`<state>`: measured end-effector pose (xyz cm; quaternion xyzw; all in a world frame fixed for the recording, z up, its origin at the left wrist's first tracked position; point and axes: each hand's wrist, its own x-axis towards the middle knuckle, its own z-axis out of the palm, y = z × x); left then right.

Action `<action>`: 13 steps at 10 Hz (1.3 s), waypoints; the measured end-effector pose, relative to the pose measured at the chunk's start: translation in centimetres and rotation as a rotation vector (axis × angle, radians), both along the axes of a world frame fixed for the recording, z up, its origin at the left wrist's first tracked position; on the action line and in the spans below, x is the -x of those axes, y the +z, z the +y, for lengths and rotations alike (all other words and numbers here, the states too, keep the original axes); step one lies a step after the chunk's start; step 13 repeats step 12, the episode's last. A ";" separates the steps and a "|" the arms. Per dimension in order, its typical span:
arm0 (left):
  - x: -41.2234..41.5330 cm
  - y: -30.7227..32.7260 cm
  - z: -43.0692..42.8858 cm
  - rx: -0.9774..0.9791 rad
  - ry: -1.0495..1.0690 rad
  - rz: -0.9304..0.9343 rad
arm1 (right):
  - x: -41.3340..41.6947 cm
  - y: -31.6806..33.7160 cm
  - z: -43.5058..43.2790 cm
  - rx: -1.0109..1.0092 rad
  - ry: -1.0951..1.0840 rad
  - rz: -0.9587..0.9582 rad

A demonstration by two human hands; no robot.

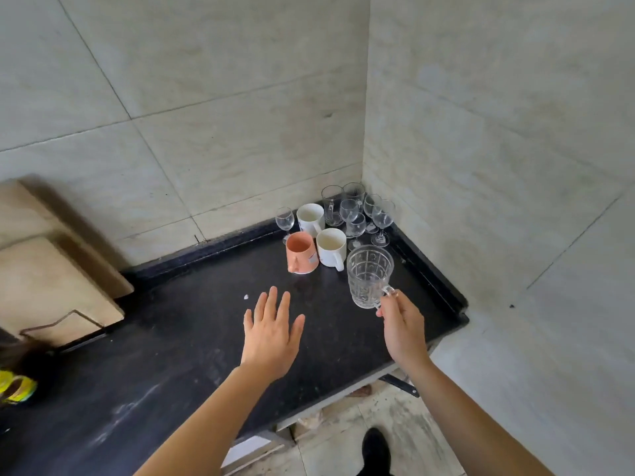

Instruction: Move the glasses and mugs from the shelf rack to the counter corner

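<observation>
Black counter, right hand w/ glass mug (by handle), left hand flat

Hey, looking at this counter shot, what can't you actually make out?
- Shelf rack: outside the head view.
- Stemmed glasses in the corner: overlapping and transparent, exact count unclear.
- Yellow object: cut off by the left edge.
- Glass mug handle: hidden by the right hand.

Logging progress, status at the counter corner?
Right hand holds glass mug by handle, above counter. Left hand open, empty. Landing spot beside white mug free.
</observation>
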<state>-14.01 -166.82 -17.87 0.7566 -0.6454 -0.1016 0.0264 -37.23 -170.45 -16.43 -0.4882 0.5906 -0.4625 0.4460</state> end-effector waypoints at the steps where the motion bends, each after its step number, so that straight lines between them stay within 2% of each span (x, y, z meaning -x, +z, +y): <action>1: 1.0 -2.6 -4.4 -0.108 0.026 -0.032 | 0.7 -1.9 -5.1 -0.040 0.017 0.012; 4: 2.4 -11.3 -11.8 -0.369 0.037 -0.017 | 0.3 -10.6 -15.1 -0.265 -0.037 0.075; 6: 1.5 -15.8 -13.9 -0.477 -0.072 -0.051 | -1.1 -14.5 -17.7 -0.319 -0.102 0.095; 8: 1.0 -16.7 -13.9 -0.486 -0.125 -0.108 | -3.2 -15.2 -19.7 -0.344 -0.120 0.079; 11: 0.3 -16.2 -14.1 -0.518 -0.160 -0.097 | -4.7 -15.5 -20.2 -0.358 -0.072 0.294; 12: 0.5 -15.8 -14.3 -0.535 -0.163 -0.091 | -4.3 -14.5 -19.8 -0.432 -0.002 0.380; 13: 0.5 -15.8 -14.3 -0.535 -0.163 -0.091 | -4.3 -14.5 -19.8 -0.432 -0.002 0.380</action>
